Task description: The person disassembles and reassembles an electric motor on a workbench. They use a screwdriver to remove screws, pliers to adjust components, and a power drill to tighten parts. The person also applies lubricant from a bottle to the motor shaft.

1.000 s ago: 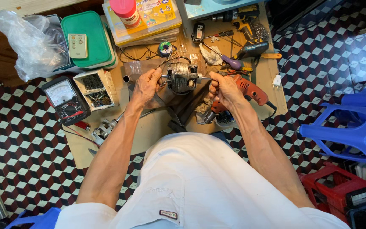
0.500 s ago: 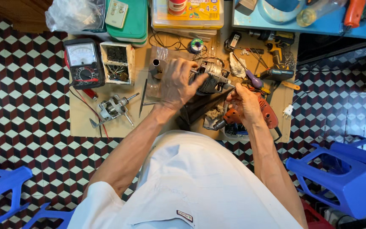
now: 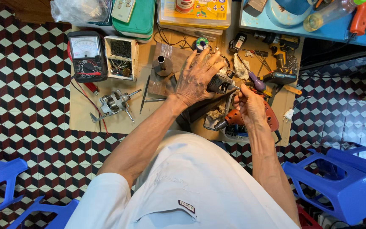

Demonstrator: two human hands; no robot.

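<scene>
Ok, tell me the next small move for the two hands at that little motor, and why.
Probably keep the left hand pressed over the small motor and ease the thin tool in the right hand a touch further toward its end. The left hand's fingers are spread over the motor, and the tool tip already sits at its right side, so steadying it first seems sensible.

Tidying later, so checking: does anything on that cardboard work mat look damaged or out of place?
Yes: a bare motor core lies tilted beside the multimeter, out of any housing. The left hand grips another motor part; the right hand works at it.
</scene>
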